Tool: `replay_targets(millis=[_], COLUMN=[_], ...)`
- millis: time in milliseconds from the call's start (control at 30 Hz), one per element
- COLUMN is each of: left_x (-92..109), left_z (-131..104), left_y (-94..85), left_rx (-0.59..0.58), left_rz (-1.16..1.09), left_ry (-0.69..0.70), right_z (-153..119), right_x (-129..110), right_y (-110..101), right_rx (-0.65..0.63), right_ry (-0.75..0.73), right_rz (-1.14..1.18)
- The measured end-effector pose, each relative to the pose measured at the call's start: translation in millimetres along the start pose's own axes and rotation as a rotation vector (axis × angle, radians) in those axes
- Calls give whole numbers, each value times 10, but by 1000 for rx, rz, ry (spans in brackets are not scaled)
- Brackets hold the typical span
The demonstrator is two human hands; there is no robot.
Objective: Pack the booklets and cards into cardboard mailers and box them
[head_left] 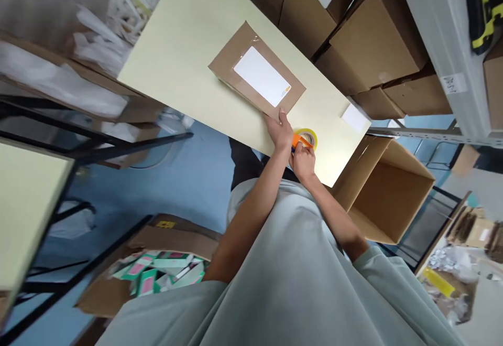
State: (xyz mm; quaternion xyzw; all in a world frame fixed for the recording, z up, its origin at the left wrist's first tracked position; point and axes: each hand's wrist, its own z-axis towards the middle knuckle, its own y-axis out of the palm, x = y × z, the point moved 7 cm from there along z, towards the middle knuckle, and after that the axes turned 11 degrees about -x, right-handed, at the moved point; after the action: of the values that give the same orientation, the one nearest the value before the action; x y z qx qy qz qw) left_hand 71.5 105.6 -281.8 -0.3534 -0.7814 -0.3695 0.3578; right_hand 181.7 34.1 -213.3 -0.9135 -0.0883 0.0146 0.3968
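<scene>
A flat brown cardboard box [222, 65] with a blank-looking white label [261, 75] lies on the pale yellow table [184, 31]. My left hand [280, 130] grips its near corner, thumb on top and the other fingers along the side, partly hidden. Just to the right, my right hand [303, 161] is closed around an orange tape dispenser [302, 140] carrying a roll of yellow-rimmed tape [313, 135]. The dispenser is close beside my left wrist, over the table's near edge.
Brown cartons [373, 42] are stacked behind the table by a grey metal post [436, 36]. A white card [354, 117] lies at the table's right end. An open carton [393, 194] stands right; a box of green-and-white packets [165, 272] sits lower left.
</scene>
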Motion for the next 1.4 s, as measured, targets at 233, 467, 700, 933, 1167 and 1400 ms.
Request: replay_targets(millis=[233, 467, 700, 933, 1167, 1400], left_x=[290, 383, 379, 435, 606, 1200], left_z=[111, 112, 124, 148, 182, 607], left_y=[-581, -674, -699, -680, -685, -1047], left_rx=[-117, -174, -210, -285, -424, -764], left_rz=[276, 458, 486, 564, 674, 1082], left_ry=[-88, -115, -121, -154, -139, -338], right_z=[39, -423, -695, 463, 1025, 826], right_x=[-361, 183, 1268, 1415, 1028, 453], right_y=[38, 364, 434, -426, -711, -516], right_rx=[-42, -82, -85, 95, 124, 137], right_ry=[-119, -29, 141, 47, -107, -322], right_rz=[161, 246, 200, 147, 37, -162])
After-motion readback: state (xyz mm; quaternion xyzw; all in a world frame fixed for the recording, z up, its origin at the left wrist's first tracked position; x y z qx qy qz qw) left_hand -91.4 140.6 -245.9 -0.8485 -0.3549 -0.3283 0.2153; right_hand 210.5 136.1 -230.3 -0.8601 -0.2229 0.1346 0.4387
